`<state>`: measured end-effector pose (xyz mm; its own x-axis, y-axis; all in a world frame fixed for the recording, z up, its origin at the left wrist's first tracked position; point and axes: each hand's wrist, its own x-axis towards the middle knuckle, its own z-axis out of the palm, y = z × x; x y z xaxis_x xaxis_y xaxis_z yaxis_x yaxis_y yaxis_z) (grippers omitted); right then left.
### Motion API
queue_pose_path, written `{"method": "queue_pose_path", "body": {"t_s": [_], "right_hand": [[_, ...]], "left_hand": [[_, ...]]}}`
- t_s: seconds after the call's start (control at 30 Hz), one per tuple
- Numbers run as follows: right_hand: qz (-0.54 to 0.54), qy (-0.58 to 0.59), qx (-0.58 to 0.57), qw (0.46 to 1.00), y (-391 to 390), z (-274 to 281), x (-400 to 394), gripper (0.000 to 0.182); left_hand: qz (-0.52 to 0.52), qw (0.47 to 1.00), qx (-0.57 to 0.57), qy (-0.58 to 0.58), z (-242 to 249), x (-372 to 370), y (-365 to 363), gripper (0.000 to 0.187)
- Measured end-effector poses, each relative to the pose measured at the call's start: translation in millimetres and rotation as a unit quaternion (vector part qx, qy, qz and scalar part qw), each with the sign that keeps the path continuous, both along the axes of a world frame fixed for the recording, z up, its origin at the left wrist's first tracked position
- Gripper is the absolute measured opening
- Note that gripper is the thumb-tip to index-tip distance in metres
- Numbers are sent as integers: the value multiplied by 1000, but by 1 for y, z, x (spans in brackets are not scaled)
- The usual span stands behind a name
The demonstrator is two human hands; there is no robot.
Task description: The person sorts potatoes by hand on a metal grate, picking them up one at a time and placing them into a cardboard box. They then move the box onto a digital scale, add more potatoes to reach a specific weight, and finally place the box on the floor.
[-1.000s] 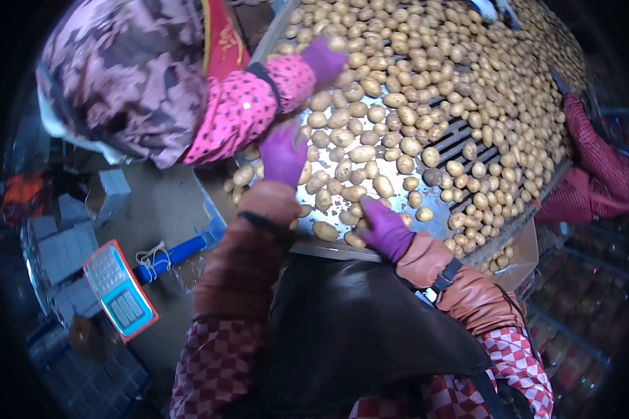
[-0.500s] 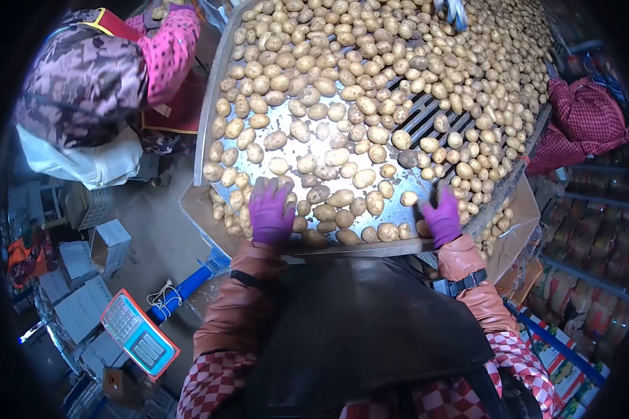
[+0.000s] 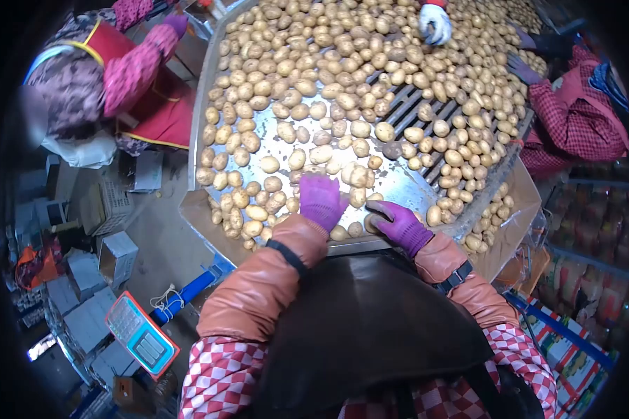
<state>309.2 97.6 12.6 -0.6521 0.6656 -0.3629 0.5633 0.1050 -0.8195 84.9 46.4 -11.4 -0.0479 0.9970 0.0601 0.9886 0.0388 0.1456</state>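
A metal sorting table (image 3: pixel 414 188) slopes in front of me, strewn with loose potatoes (image 3: pixel 269 164). My left hand (image 3: pixel 320 200), in a purple glove, lies palm down among the potatoes near the front edge; its fingertips point away from me and are mostly hidden. My right hand (image 3: pixel 400 226), gloved the same way, is just to the right at the front rim. Its fingers curve around a potato (image 3: pixel 372 222) that is partly covered by the glove. Both hands are close together.
A dark slotted grate (image 3: pixel 398 112) crosses the table's right half. Co-workers stand at left (image 3: pixel 84 77) and right (image 3: pixel 576 119); a white-gloved hand (image 3: pixel 435 24) reaches in at the far side. Cardboard (image 3: pixel 514 216) flanks the front corners. A scale display (image 3: pixel 143 335) stands at lower left.
My left hand has moved right, and my right hand has moved left and slightly toward me, so they are closer together. The white-gloved hand reaches further in; the left co-worker's arm has shifted.
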Motion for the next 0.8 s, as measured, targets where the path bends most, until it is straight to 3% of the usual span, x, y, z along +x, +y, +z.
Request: {"method": "queue_pose_path", "body": {"t_s": [0.1, 0.23, 0.27, 0.33, 0.6, 0.7, 0.8], "right_hand": [[-18, 0, -12, 1000, 0, 10, 22, 42], [-90, 6, 17, 996, -2, 20, 60, 42], [-107, 13, 21, 994, -3, 21, 70, 42], [-157, 40, -11, 987, -5, 24, 85, 42], [-200, 53, 50, 977, -9, 21, 128, 43], [-214, 57, 72, 972, -8, 28, 140, 43], [-222, 48, 89, 970, -7, 26, 156, 44]], "left_hand": [[81, 978, -176, 79, -5, 27, 29, 32], [91, 968, -188, 140, -2, 36, 56, 23], [78, 974, -105, 186, -18, 37, 58, 20], [70, 967, -166, 179, -19, 36, 70, 20], [43, 930, -339, 134, -11, 29, 96, 21], [39, 933, -332, 131, -5, 28, 89, 22], [51, 965, -195, 169, -19, 29, 66, 15]]}}
